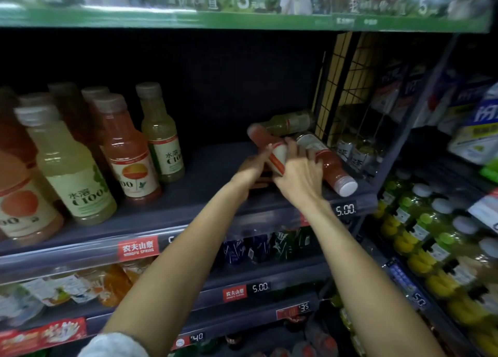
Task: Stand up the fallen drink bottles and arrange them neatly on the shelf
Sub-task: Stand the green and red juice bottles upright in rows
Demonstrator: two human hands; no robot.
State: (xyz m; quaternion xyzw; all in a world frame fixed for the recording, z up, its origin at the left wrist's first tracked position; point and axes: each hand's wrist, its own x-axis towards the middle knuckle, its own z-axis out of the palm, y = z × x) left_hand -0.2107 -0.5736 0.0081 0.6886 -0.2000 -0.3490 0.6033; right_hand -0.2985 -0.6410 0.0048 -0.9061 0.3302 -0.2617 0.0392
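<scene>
Both hands, left hand (252, 165) and right hand (297, 173), clamped round red bottle (269, 148), tilting it upright | two bottles lying far right | standing row left.

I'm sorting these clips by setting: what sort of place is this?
Most likely a shop's drinks aisle, a supermarket or convenience store. The shelf carries price tags along its front edge, same-brand juice bottles stand in rows, and a promotional banner runs across the top.
</scene>
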